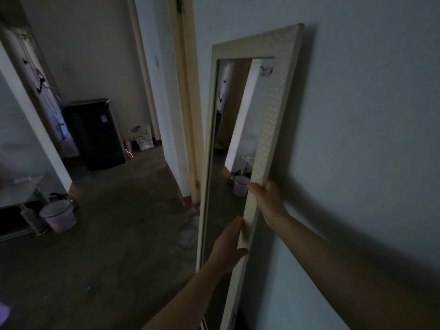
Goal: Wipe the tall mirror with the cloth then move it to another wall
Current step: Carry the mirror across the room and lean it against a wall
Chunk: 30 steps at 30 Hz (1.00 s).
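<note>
A tall mirror point(273, 110) in a cream patterned frame leans against the pale wall on the right, its top higher than my hands. My right hand point(266, 198) grips the frame's right edge from behind, thumb across the front. Lower down, my left hand point(229, 246) holds the same right side of the frame, thumb on its face and fingers on the glass side. No cloth shows in either hand or anywhere in view.
A doorway with a cream door frame point(190, 115) stands just left of the mirror. Beyond it, a dark cabinet point(95, 132) and a white bag point(142, 138) sit on the bare concrete floor. A lilac bucket point(58, 216) stands at the left by a low shelf.
</note>
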Motion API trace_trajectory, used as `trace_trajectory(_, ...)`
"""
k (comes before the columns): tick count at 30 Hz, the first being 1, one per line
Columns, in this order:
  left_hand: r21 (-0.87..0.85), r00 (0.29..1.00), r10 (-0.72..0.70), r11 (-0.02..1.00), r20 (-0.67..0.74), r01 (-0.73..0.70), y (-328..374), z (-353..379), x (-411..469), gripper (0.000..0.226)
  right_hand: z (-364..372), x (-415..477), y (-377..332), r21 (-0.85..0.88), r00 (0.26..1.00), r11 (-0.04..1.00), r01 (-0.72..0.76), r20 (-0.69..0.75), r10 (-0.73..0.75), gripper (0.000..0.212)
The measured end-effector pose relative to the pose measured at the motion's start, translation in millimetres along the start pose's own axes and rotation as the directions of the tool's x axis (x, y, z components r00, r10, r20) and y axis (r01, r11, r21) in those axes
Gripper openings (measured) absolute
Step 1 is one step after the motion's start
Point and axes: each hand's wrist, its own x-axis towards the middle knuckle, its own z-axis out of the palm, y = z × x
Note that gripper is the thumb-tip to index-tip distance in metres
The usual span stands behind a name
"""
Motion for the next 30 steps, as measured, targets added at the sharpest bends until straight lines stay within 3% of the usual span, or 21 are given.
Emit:
trace_trajectory(3, -0.011, 1.0, -0.016, 1.0, 0.015, 0.016, 1.9, 0.5, 0.6, 0.085, -3.0, 2.7, 2.1, 0.013, 0.999, 0.999, 0.033, 0.022, -0.033, 0.022)
trace_trajectory(7, 0.011, 0.999, -0.026, 1.0, 0.037, 0.025, 5.6, -0.7, 3.2, 0.078, -9.3, 4.2, 0.0, -0.014, 0.997, 0.998, 0.068, 0.024, -0.067, 0.028)
trace_trajectory(15, -0.08, 0.998, -0.033, 0.996, 0.061, 0.038, 6.4, 4.5, 2.2, 0.07, -16.0, 7.5, 3.5, -0.001, 0.997, 0.997, 0.076, 0.024, -0.076, 0.005)
trace_trajectory(19, -0.097, 0.996, -0.044, 0.994, 0.072, 0.051, 4.9, 4.3, 0.4, 0.072, -13.3, 6.5, 4.6, -0.036, 0.992, 0.991, 0.128, 0.016, -0.127, 0.033)
trace_trajectory(30, -0.102, 0.997, -0.039, 0.994, 0.065, 0.046, 13.1, 6.2, -5.1, 0.079, -14.0, 2.9, 8.7, -0.036, 0.994, 0.994, 0.108, -0.017, -0.108, 0.037)
